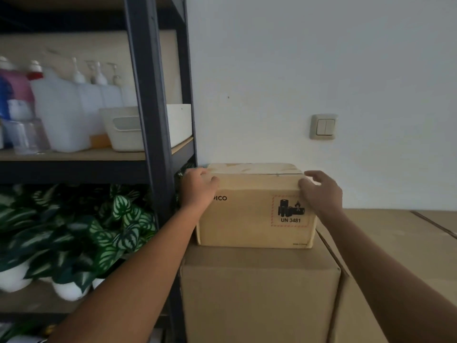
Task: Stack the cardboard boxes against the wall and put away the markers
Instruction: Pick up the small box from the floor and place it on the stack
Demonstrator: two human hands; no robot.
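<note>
Our left hand [197, 188] and right hand [320, 189] clasp the small PICO box [249, 214] by its top corners — stiff, seemingly light — atop the large cardboard box [259, 293].

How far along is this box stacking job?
Done: the small labelled box sits on a larger box by the wall. In hand: left hand and right hand grip its top corners. Left: no markers are visible, so that step cannot be judged.

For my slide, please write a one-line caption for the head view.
Both hands, left hand and right hand, hold a small brown cardboard box atop a larger cardboard box.
</note>
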